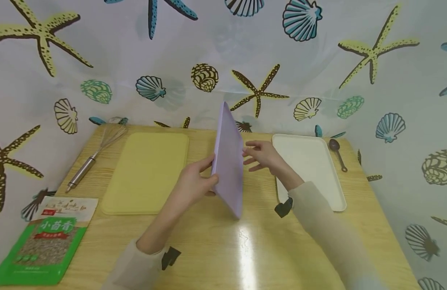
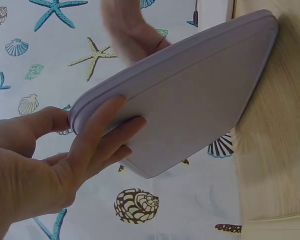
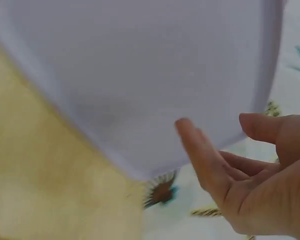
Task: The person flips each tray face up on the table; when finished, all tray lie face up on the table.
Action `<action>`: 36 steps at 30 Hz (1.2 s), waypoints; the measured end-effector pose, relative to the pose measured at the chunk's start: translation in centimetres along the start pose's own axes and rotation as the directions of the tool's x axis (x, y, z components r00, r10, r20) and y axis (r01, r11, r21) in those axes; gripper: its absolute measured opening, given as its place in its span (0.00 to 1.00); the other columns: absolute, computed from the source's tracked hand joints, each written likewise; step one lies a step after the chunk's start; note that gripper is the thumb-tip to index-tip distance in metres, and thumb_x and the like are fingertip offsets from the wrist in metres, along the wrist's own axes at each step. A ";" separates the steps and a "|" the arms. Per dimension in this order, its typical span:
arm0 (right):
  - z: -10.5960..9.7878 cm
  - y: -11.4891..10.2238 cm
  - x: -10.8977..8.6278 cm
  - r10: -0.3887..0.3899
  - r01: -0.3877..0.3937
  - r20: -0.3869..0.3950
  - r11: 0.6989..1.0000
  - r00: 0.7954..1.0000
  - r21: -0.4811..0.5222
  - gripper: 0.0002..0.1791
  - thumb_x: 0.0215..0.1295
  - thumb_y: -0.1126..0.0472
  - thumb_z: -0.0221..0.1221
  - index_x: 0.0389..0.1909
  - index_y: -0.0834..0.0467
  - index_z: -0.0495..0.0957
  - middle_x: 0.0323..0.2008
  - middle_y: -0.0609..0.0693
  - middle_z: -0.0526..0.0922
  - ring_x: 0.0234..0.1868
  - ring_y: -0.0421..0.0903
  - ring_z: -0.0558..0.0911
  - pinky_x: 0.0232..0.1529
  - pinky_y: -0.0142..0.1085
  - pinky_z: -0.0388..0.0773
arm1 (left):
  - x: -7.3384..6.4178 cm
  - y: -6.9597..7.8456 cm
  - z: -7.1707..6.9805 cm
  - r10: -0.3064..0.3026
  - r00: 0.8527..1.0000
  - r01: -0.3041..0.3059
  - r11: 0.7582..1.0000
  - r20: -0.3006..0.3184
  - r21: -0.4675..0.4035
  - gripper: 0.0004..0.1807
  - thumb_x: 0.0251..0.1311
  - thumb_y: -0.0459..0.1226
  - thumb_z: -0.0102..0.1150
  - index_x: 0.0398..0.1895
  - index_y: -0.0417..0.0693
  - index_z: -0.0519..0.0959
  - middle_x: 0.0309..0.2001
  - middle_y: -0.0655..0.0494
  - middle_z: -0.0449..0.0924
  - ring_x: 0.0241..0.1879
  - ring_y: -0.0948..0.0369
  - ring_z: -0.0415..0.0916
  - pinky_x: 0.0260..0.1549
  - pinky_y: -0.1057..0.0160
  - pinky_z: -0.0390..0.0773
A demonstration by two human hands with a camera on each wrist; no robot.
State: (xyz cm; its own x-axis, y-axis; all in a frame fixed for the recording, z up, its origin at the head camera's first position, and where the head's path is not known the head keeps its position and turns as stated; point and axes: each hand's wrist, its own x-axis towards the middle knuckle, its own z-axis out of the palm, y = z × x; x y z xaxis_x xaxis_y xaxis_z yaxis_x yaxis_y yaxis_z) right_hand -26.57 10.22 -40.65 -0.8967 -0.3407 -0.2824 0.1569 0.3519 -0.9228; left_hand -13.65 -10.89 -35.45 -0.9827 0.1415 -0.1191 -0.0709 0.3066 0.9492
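Observation:
A light purple tray point(image 1: 228, 161) stands tilted on edge over the middle of the table, its rimmed inner face toward the right. My left hand point(image 1: 194, 177) grips its near-left edge, thumb on one face; in the left wrist view the fingers point(image 2: 107, 125) spread across the smooth underside. A low corner of the tray meets the wooden table in that view. My right hand point(image 1: 265, 155) is beside the inner face with fingers loosely extended. Whether the right fingertips point(image 3: 184, 125) touch the tray, I cannot tell.
On the left of the wooden table point(image 1: 208, 257) lie a yellow tray point(image 1: 147, 173), a whisk point(image 1: 90, 165) and a green seed bag point(image 1: 45, 241). A white tray point(image 1: 314, 173) and a dark brown spoon point(image 1: 337, 153) lie on the right. A shell-print cloth point(image 1: 179, 48) hangs behind.

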 end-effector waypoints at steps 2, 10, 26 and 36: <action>-0.1 2.4 -0.1 0.044 -0.047 -0.029 0.994 0.999 -0.094 0.31 0.73 0.53 0.52 0.70 0.65 0.59 0.56 0.67 0.76 0.46 0.59 0.83 0.38 0.45 0.85 | 0.0 -0.5 -0.4 -0.012 1.000 0.012 0.999 -0.019 -0.032 0.35 0.60 0.29 0.52 0.72 0.39 0.58 0.68 0.40 0.63 0.43 0.45 0.82 0.31 0.58 0.85; 0.3 6.9 -1.0 0.129 -0.132 -0.037 0.982 0.991 -0.134 0.35 0.73 0.55 0.51 0.69 0.75 0.53 0.53 0.71 0.76 0.42 0.59 0.84 0.38 0.45 0.84 | -0.1 -1.3 -1.7 -0.066 0.997 0.057 0.984 -0.045 -0.169 0.33 0.61 0.26 0.51 0.72 0.38 0.59 0.66 0.38 0.65 0.41 0.47 0.82 0.32 0.58 0.85; -1.1 7.6 0.1 0.159 -0.156 0.109 0.987 0.981 -0.034 0.32 0.60 0.76 0.59 0.66 0.72 0.62 0.47 0.67 0.80 0.35 0.50 0.86 0.39 0.44 0.84 | 1.3 -4.4 -4.2 -0.216 0.976 0.212 0.955 0.004 -0.208 0.32 0.66 0.31 0.51 0.73 0.36 0.56 0.55 0.36 0.68 0.35 0.56 0.82 0.32 0.56 0.85; -2.4 7.9 0.2 0.170 -0.176 0.129 0.983 0.977 0.042 0.32 0.60 0.77 0.58 0.66 0.71 0.62 0.47 0.68 0.80 0.31 0.48 0.85 0.35 0.42 0.85 | 2.6 -6.8 -4.7 -0.263 0.965 0.263 0.947 0.023 -0.183 0.30 0.68 0.33 0.51 0.71 0.34 0.58 0.50 0.36 0.73 0.33 0.57 0.81 0.34 0.54 0.85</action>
State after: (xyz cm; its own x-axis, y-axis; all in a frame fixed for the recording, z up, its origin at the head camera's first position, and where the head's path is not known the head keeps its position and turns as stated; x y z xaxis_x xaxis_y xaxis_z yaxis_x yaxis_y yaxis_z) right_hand -26.54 15.03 -47.37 -0.7961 -0.3858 -0.4663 0.3295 0.3699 -0.8687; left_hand -16.53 -17.05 -40.84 -0.9253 0.0779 -0.3712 -0.3566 0.1551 0.9213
